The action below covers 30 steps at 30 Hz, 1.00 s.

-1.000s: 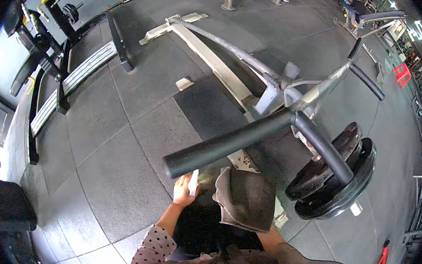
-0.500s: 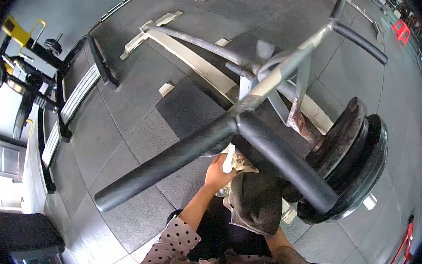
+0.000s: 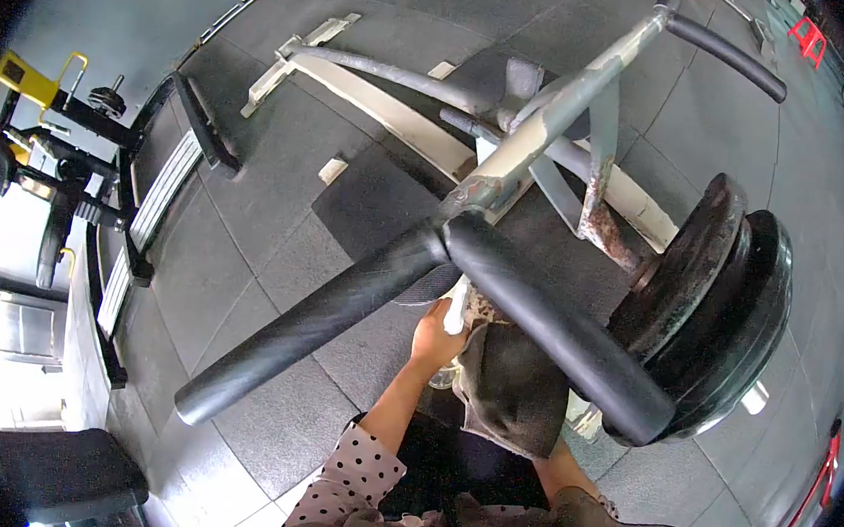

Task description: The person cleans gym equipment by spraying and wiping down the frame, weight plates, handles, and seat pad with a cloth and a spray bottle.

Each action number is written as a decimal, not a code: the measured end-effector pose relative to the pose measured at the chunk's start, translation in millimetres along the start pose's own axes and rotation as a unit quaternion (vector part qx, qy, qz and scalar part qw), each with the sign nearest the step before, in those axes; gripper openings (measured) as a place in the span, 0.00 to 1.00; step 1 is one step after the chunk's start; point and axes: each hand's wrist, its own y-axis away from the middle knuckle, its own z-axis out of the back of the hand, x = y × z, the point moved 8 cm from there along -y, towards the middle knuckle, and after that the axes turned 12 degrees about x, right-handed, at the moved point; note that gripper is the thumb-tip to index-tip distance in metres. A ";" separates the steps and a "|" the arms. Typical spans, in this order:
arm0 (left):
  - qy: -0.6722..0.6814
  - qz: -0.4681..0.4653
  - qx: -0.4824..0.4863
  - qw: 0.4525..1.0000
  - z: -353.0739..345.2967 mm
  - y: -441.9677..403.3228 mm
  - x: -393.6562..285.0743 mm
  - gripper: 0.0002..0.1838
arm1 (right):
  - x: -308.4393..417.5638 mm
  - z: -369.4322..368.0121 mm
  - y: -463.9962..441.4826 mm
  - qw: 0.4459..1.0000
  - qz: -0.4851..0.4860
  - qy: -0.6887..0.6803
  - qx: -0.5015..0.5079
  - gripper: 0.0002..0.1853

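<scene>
My left hand (image 3: 432,343) is below the junction of the black padded grips, its fingers closed about a narrow white piece (image 3: 456,307). I cannot make out whether that piece belongs to the machine; something clear shows just under the hand. A dark brown-grey cloth (image 3: 514,387) covers my right hand, whose fingers are hidden; only the right forearm (image 3: 558,470) shows below it. The cloth lies against a worn, cream-coloured part of the machine (image 3: 522,157). Above the hands spread a left padded grip (image 3: 311,324) and a right padded grip (image 3: 557,321).
Black weight plates (image 3: 703,318) hang on the machine's right side. Dark rubber tiles (image 3: 235,338) cover the floor. On the left stands black and yellow gym equipment (image 3: 32,79), with a black padded seat (image 3: 67,473) lower down. A red stool (image 3: 808,41) is far back right.
The view has shifted slightly, so the grips sit a little further left and the plates further right. Both hands keep nearly the same place, the left one marginally higher.
</scene>
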 end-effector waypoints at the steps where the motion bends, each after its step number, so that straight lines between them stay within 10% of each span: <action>1: 0.017 0.001 -0.004 1.000 4.2 3.7 -7.3 0.22 | 2.2 0.8 -2.1 1.000 0.001 0.009 -0.002 0.27; 11: -0.011 -0.170 -0.092 0.981 39.5 40.9 -44.3 0.19 | 108.7 -50.7 -35.3 0.956 0.149 0.253 -0.019 0.28; 13: 0.052 -0.070 -0.092 0.992 52.0 64.5 -38.5 0.18 | 145.5 -77.2 -46.8 0.919 0.214 0.330 -0.027 0.29; 16: -0.211 -0.218 -0.245 0.921 64.4 91.6 -43.9 0.13 | 207.3 -130.9 -70.0 0.841 0.305 0.445 -0.039 0.29; 22: -0.361 -0.046 -0.336 0.869 43.0 91.6 55.1 0.22 | 249.9 -196.1 -152.2 0.717 0.293 0.627 -0.079 0.30; 30: -0.080 -0.009 -0.262 0.962 12.4 76.7 160.7 0.25 | 242.0 -212.5 -201.6 0.686 0.263 0.673 -0.093 0.31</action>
